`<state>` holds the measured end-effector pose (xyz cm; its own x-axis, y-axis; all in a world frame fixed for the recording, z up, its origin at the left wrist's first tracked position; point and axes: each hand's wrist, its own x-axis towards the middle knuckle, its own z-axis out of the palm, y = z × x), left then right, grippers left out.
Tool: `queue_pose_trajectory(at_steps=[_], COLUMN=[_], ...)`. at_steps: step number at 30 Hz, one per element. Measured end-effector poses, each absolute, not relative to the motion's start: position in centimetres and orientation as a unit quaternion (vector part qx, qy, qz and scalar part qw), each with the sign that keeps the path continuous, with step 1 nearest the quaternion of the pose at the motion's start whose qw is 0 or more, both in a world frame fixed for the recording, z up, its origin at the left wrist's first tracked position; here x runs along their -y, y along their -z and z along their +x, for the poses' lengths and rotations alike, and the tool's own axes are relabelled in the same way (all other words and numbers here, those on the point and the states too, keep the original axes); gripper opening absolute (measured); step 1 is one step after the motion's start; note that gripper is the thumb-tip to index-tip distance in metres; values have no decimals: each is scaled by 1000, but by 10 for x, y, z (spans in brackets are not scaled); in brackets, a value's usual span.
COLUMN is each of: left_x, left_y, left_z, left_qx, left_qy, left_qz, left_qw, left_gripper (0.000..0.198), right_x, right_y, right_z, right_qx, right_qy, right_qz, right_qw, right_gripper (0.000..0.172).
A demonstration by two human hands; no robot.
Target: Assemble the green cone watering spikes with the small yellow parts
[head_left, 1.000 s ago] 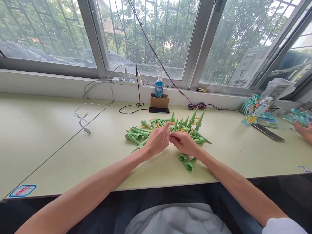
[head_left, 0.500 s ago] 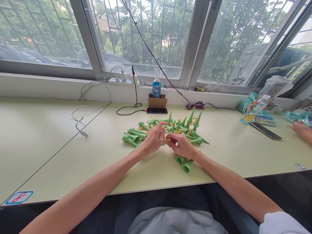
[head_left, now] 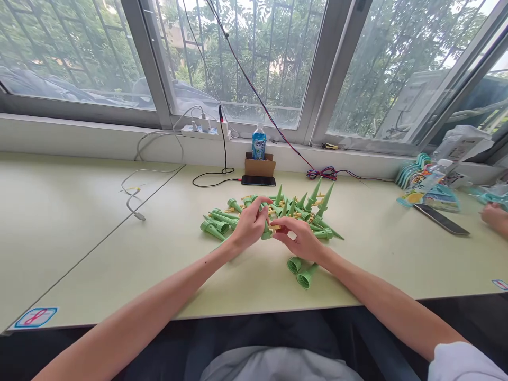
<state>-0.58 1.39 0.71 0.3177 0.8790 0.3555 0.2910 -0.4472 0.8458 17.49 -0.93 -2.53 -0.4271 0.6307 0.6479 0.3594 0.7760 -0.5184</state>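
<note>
My left hand (head_left: 248, 226) is closed around a green plant-watering spike (head_left: 266, 233), whose wide end points down toward me; part of it is hidden by the fingers. Between the thumb and fingers of my right hand (head_left: 300, 238) is a small yellow valve (head_left: 275, 227), right beside the spike. Whether the two parts touch I cannot tell. Behind both hands lies a pile of similar green spikes (head_left: 217, 224), several standing point up with yellow valves among them. Two loose spikes (head_left: 305, 279) lie in front of my right hand, wide ends toward me.
At the back stand a blue bottle (head_left: 259, 143), a small cardboard box (head_left: 260, 167) and a phone (head_left: 258, 181) on a cable. Another phone (head_left: 441, 219) and a clear pouch (head_left: 420, 186) lie to the right, near another person's hand (head_left: 495, 216). A white cable (head_left: 133, 203) lies left.
The view has shifted slightly, moving the scene a little to the right. The wide end of the held spike shows more clearly below my left fingers. Both hands keep their grip.
</note>
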Motion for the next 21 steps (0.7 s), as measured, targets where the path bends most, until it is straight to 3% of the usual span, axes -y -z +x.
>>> queue_pose_trajectory(at_steps=[4, 8, 17, 21], left_x=[-10, -7, -3, -4], left_y=[-3, 1, 2, -3], left_z=[-4, -2, -6, -6], left_qx=[-381, -370, -319, -326], left_qy=[-424, -432, -430, -491], left_qz=[736, 733, 824, 775], left_qw=[365, 373, 184, 227], left_gripper=[28, 30, 33, 50], right_x=[7, 8, 8, 7], right_y=[24, 21, 26, 23], right_z=[173, 170, 162, 161], right_qx=[835, 823, 772, 744], right_qy=[-91, -85, -109, -105], right_qz=[-290, -321, -406, -430], right_qw=[458, 460, 476, 501], right_gripper=[11, 30, 44, 44])
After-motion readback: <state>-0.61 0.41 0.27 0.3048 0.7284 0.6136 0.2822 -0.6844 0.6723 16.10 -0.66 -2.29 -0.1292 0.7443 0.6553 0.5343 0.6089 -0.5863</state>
